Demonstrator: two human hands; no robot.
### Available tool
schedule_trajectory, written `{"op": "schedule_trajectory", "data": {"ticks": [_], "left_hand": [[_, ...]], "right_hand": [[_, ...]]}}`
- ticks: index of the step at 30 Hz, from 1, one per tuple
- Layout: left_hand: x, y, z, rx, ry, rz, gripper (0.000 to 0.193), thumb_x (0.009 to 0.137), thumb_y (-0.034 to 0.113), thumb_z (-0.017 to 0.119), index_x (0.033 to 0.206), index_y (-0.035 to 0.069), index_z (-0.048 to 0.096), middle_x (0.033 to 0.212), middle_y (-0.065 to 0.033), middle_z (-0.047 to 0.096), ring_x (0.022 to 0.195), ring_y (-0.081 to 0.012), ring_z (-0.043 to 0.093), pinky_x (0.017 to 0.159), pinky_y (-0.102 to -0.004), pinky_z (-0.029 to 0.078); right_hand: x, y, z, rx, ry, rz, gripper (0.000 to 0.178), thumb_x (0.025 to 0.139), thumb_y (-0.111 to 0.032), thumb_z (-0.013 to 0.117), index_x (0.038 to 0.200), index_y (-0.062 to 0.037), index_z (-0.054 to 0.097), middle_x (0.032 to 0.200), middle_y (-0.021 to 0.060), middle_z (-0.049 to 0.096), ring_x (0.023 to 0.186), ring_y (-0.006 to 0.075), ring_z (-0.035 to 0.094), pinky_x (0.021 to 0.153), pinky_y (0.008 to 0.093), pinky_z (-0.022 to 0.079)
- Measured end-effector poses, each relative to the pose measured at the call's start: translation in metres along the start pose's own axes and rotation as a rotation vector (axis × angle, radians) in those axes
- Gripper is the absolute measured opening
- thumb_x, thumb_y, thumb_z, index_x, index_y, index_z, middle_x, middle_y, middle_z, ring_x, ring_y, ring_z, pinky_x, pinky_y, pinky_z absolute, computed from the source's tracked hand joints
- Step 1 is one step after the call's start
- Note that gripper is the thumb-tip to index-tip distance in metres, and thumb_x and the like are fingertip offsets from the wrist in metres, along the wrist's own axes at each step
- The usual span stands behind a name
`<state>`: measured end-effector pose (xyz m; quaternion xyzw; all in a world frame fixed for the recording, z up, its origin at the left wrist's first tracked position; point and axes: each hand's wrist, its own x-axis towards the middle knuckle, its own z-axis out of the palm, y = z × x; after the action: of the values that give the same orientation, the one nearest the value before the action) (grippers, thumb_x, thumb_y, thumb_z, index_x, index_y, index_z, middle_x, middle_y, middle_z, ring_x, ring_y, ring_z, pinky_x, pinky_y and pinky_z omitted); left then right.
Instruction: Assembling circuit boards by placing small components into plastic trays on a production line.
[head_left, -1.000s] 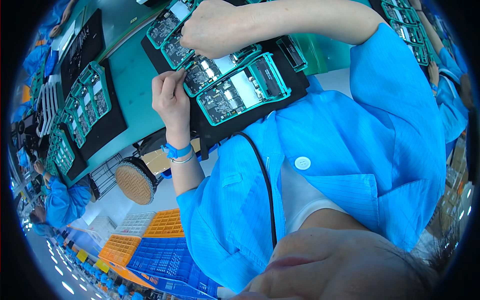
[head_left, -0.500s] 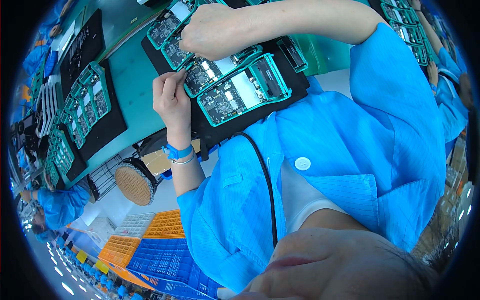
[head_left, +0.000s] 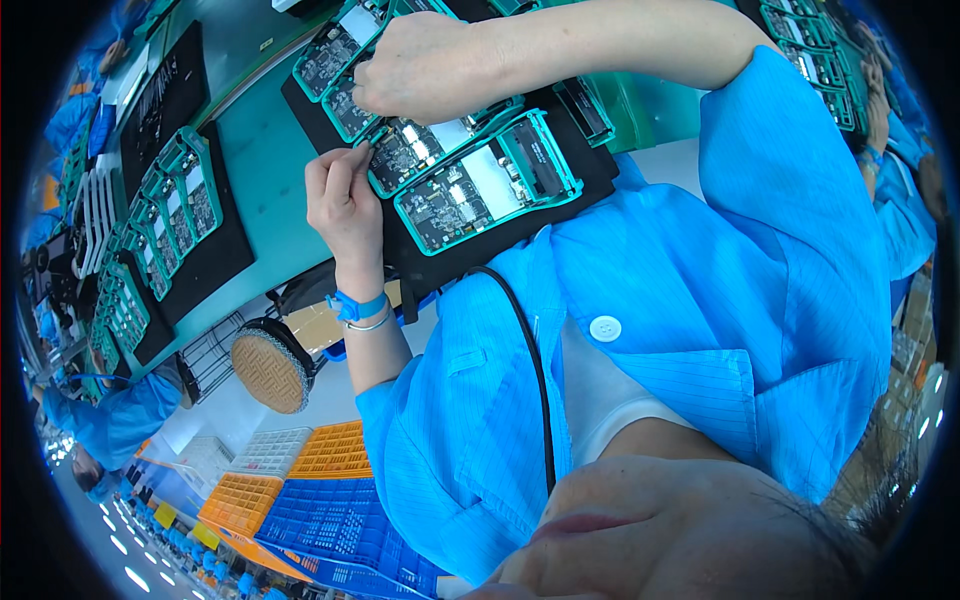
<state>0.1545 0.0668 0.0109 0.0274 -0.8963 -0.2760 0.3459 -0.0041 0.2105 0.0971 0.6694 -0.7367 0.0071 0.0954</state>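
Teal frames with dark circuit boards and silver metal covers lie in a slanted row on a black mat. The nearest framed circuit board is fully in sight and untouched. My left hand, a blue band on its wrist, has its fingertips pinched together at the left corner of the second framed board. Anything between those fingertips is too small to make out. Above that board my right hand is closed, knuckles up, covering part of the third framed board. Its fingertips and whatever they hold are hidden.
On the green table, more framed boards lie on another black mat to the left. A round woven stool stands below the table edge. Blue crates and orange crates are stacked nearby. Co-workers' hands show at far right.
My right hand has shifted slightly left and down over the boards. My left hand stays in place. At far right and far left, co-workers have moved a little.
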Motion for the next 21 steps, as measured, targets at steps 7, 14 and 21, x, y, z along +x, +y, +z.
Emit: {"op": "schedule_trajectory", "data": {"ticks": [7,14,21], "left_hand": [[-0.0004,0.0001,-0.0008,-0.013,-0.007,-0.002,0.012,0.084,-0.007,0.073,0.092,0.003,0.074,0.09,-0.0089,0.065,0.077,-0.0212,0.066,0.065,-0.0325,0.054],[-0.0019,-0.0016,-0.0012,-0.006,-0.007,-0.005,0.011,0.085,-0.006,0.074,0.092,0.003,0.074,0.09,-0.0089,0.065,0.077,-0.0214,0.066,0.065,-0.0326,0.053],[-0.0027,-0.0024,0.0002,0.0,-0.004,-0.006,0.012,0.085,-0.006,0.074,0.092,0.004,0.075,0.091,-0.0086,0.065,0.077,-0.0215,0.066,0.064,-0.0329,0.053]], "right_hand": [[0.001,-0.0009,-0.0093,0.015,-0.19,0.062,0.008,0.073,-0.009,0.073,0.079,-0.0053,0.076,0.074,0.0127,0.072,0.072,0.0275,0.074,0.057,0.0401,0.059],[0.0029,-0.0015,-0.0097,0.024,-0.212,0.037,0.007,0.073,-0.007,0.071,0.077,-0.0053,0.076,0.074,0.0133,0.072,0.071,0.0276,0.074,0.056,0.0402,0.058],[0.0008,-0.0001,-0.003,0.005,-0.104,-0.022,0.009,0.076,-0.007,0.07,0.084,-0.0034,0.074,0.076,0.0138,0.073,0.075,0.0293,0.075,0.06,0.0415,0.059]]}}
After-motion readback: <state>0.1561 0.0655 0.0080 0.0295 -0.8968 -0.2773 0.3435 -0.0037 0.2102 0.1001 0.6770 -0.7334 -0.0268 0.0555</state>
